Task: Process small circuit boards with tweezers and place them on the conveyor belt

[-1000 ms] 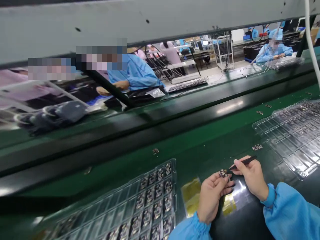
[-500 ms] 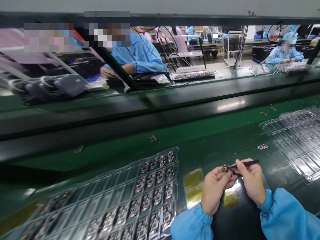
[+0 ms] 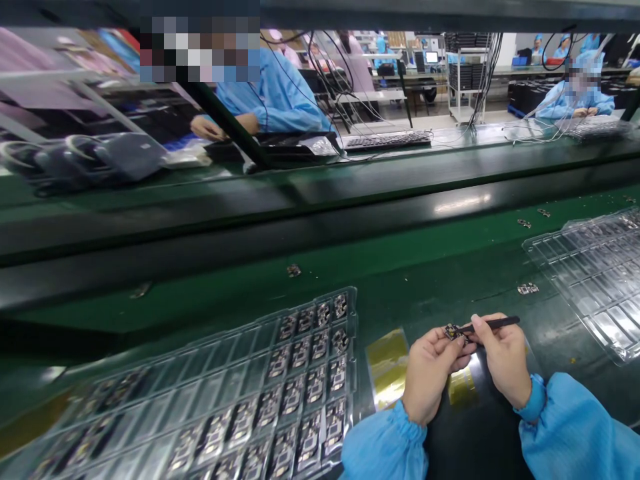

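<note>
Between the thumb and fingers of my left hand [image 3: 434, 370] is a small circuit board [image 3: 454, 331] with a yellow patch on it. My right hand [image 3: 504, 357] is closed around black tweezers [image 3: 495, 323], whose tip end reaches to the board. Both hands meet above the dark work surface. Under and beside them lie sheets with yellow film pieces, one film sheet [image 3: 387, 367] left of my left hand and a film piece [image 3: 463, 385] between my wrists. The tweezers' very tips are too small to make out against the board.
A clear plastic tray [image 3: 200, 373] with several circuit boards in its pockets lies at left. Another clear tray [image 3: 590, 273] is at right. Loose boards, among them one board [image 3: 528, 289], lie on the green bench. Beyond a dark ledge [image 3: 320, 193], people in blue work.
The view has shifted slightly, so the background and trays sit a little higher or farther left. My hands keep nearly the same pose, with board and tweezers still held.
</note>
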Available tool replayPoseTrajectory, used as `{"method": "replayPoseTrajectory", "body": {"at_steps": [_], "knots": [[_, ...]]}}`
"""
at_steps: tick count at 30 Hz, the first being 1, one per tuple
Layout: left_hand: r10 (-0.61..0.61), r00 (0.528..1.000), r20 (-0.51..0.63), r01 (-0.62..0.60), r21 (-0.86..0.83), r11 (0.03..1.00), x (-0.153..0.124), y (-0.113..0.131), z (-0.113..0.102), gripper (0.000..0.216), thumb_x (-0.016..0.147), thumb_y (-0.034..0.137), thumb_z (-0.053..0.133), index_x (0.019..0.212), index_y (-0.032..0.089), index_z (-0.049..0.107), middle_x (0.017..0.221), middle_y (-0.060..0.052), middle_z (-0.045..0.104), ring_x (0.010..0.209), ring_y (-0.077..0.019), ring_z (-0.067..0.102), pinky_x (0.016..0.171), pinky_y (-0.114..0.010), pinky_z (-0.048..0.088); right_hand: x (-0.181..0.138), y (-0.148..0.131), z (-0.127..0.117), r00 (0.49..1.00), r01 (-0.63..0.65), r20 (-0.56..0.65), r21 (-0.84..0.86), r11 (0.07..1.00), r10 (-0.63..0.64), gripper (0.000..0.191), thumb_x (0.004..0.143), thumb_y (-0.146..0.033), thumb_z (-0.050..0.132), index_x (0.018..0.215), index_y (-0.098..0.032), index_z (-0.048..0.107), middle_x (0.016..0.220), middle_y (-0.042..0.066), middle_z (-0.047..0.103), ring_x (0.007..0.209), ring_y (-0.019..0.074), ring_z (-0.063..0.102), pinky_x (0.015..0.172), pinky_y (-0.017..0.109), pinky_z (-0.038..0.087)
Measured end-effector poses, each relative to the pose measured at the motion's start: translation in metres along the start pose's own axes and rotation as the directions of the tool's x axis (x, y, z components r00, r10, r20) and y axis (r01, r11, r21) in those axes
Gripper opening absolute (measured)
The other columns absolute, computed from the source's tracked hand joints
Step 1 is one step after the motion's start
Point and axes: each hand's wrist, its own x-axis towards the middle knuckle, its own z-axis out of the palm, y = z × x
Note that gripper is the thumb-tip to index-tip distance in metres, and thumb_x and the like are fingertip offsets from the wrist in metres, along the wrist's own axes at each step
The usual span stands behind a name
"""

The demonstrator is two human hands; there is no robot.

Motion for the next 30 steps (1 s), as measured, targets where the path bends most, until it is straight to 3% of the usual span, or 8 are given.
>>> {"method": "replayPoseTrajectory", "body": {"at_steps": [11,20,26,30], "knots": [[-0.001,1.0,0.011,0.001,-0.001,1.0,0.0,0.0,-0.001,0.027,0.065,0.023,0.07,0.086,0.01,0.059,0.08,-0.01,0.069,0.077,-0.02,0.066,0.062,-0.023,0.053,-0.001,-0.002,0.001,0.998,0.059,-0.013,-0.053,0.997,-0.059,0.023,0.076,-0.037,0.062,0.071,-0.014,0.058,0.065,0.003,0.062,0.062,0.0178,0.061,0.059,0.028,0.05],[-0.009,1.0,0.002,0.01,-0.078,0.997,0.001,-0.001,-0.004,0.027,0.071,0.03,0.065,0.087,0.01,0.061,0.083,-0.011,0.069,0.078,-0.0217,0.066,0.065,-0.027,0.053,-0.004,-0.009,0.005,0.997,0.075,-0.031,-0.035,0.997,-0.076,0.024,0.075,-0.037,0.062,0.068,-0.015,0.057,0.064,0.003,0.06,0.063,0.0169,0.06,0.059,0.026,0.05],[0.015,1.0,-0.019,-0.016,-0.067,0.998,0.0,-0.005,-0.005,0.027,0.068,0.033,0.067,0.083,0.011,0.062,0.077,-0.007,0.068,0.072,-0.0187,0.066,0.064,-0.026,0.053,-0.007,-0.008,0.006,0.997,0.076,-0.006,-0.028,0.997,-0.076,0.02,0.077,-0.034,0.061,0.071,-0.016,0.058,0.066,0.003,0.061,0.064,0.0176,0.061,0.059,0.026,0.051],[0.04,0.998,-0.045,-0.044,-0.089,0.995,0.001,-0.006,-0.004,0.026,0.066,0.034,0.068,0.078,0.012,0.063,0.075,-0.006,0.068,0.067,-0.0164,0.065,0.064,-0.026,0.052,-0.012,-0.011,0.004,0.984,0.166,0.077,-0.099,0.981,-0.159,0.013,0.08,-0.028,0.058,0.075,-0.016,0.062,0.073,0.006,0.065,0.07,0.0191,0.063,0.064,0.028,0.053]]}}
